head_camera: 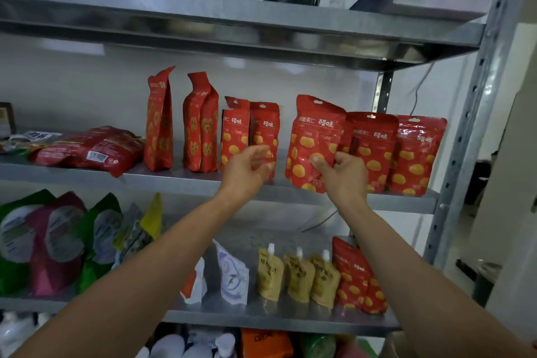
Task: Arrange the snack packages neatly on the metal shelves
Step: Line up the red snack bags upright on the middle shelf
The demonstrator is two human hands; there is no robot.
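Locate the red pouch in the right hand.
Head view, right of centre: the red pouch is at the middle shelf, gripped by the right hand, overlapping matching pouches on its right.

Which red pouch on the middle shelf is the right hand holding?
The front pouch, leftmost of the right-side trio: the right hand pinches its lower part, and it rises highest of that group.

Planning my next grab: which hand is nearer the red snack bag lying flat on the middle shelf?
Left. The left hand is right of the flat red bag; the right hand, gripping a yellow-spotted red pouch, farther right.
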